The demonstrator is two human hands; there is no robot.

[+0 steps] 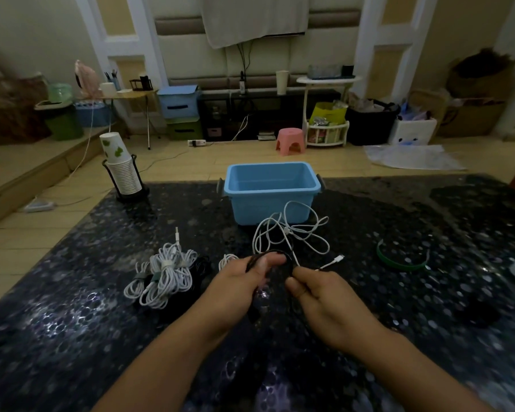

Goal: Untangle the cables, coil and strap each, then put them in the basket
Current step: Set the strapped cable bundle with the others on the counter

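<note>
The black cable (275,257) is hard to see against the dark, shiny, spotted table (72,307), and where it runs below the hands is lost in the dark. A dark bundle behind the white coils is too dim to make out. A pale thing at the right edge is cut off.

The blue basket (272,200) is smooth plastic, box-shaped, with grey handles. In front of it lies a loose white cable (292,233) in thin, bendy loops. To the left sit strapped white coils (164,275). A curved green strap (399,261) lies on the right.

The left hand (238,289) curls round loops of the black cable. The right hand (324,298) pinches the same cable between thumb and fingers. The hands are close together above the table, near the loose white cable.
</note>
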